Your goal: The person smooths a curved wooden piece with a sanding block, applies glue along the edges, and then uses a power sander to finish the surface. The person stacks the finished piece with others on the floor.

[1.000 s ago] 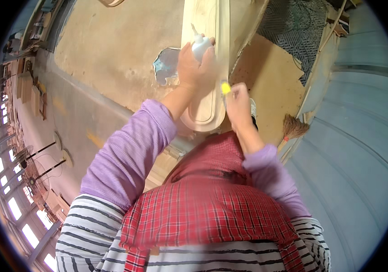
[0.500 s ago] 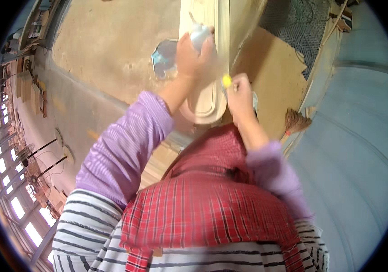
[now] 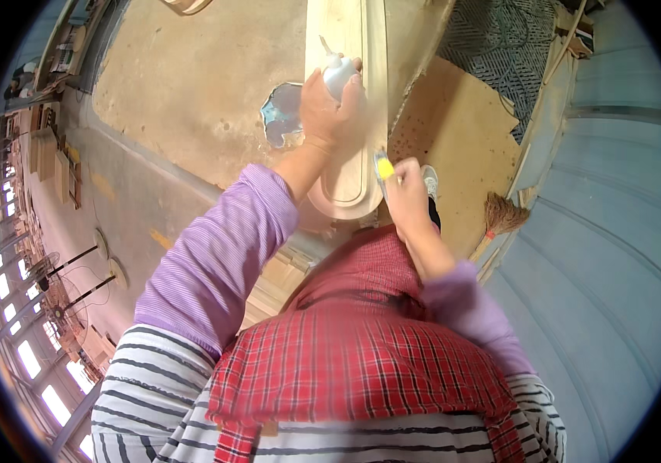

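- Left hand is wrapped tight round a white squeeze bottle, fingers and thumb closed on its body. Nozzle points up and away from the person, over the long pale wooden panel. A full-fist hold like this suits pressing the bottle while steering the tip along the wood.
- Right hand is closed on a small tool with a yellow handle. It is held like a pencil, its top end poking up between thumb and fingers. The working end is hidden behind the hand; probably a brush or spreader, but the view does not settle it.
- The panel runs from the top edge of the view down to a rounded end just in front of the person's waist. It has a raised moulded border and a flat middle field. Both hands sit on or just over it: left further up the board, right at the rounded end on its right edge. Hands are near each other, not touching.
- The board lies lengthwise away from the body, so both arms reach along it without crossing.
- Around: dusty concrete floor with a broken patch just left of the panel, a flat brown sheet to the right, a straw broom leaning near the pale blue wall.
- The person wears purple sleeves and a red checked apron.
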Demonstrator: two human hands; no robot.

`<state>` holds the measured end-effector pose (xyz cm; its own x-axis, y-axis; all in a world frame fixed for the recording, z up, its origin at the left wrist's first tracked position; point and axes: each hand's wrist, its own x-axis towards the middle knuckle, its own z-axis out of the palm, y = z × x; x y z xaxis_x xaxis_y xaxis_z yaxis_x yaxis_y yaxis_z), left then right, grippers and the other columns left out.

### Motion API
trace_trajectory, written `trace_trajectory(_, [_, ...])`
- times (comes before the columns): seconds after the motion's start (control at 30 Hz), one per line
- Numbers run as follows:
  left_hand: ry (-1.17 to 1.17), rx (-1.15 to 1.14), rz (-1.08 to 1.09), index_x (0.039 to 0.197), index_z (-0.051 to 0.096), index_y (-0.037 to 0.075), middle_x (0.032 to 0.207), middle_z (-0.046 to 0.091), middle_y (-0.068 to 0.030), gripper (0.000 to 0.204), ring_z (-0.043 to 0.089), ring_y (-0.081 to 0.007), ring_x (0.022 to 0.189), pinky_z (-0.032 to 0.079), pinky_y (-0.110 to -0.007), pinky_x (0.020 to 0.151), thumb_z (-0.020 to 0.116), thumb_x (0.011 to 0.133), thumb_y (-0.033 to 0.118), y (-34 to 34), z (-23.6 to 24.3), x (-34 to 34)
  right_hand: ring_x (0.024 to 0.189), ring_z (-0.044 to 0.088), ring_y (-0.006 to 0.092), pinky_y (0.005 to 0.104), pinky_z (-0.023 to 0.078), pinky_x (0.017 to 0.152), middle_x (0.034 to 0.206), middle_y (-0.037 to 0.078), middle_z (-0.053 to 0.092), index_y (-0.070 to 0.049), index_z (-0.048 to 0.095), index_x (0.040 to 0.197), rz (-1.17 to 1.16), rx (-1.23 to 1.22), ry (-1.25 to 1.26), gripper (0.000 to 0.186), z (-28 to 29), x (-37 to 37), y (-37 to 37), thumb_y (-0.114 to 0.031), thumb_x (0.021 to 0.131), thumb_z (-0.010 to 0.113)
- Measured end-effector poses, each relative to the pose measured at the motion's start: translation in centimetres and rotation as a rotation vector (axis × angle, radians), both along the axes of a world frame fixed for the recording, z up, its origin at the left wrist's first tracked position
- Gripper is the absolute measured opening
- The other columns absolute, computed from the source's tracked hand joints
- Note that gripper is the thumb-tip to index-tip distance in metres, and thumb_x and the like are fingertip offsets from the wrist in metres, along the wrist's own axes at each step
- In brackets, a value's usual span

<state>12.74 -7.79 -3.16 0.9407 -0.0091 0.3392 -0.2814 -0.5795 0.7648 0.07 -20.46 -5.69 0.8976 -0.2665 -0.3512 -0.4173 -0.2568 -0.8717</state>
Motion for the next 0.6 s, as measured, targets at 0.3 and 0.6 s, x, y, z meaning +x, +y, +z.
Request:
trace_trajectory(0.3, [-0.042, -0.004, 0.001, 0.107, 0.069, 0.004, 0.1, 0.067, -0.0165, 0.032, 0.062, -0.0312, 0.094, 0.046, -0.036, 0.085, 0.051, 0.091, 0.025, 0.3, -0.7, 0.0, 0.077, 0.059, 0.0288, 0.0401, 0.046, 0.073, 0.081, 0.018, 0.059, -0.002, 0.049, 0.087, -0.034, -0.015, -0.016, 0.012, 0.0, 1.2, 0.2, -0.011, 0.084, 0.058])
trace_trajectory(0.6, [-0.032, -0.014, -0.031, 0.104, 0.069, 0.004, 0.096, 0.068, -0.0142, 0.031, 0.062, -0.0289, 0.091, 0.046, -0.035, 0.085, 0.051, 0.09, 0.026, -0.1, -0.6, 0.2, 0.077, 0.057, 0.0314, 0.0403, 0.045, 0.072, 0.082, 0.018, 0.058, -0.002, 0.049, 0.088, -0.061, 0.0, -0.129, 0.016, -0.6, 3.9, -0.1, -0.013, 0.083, 0.059])
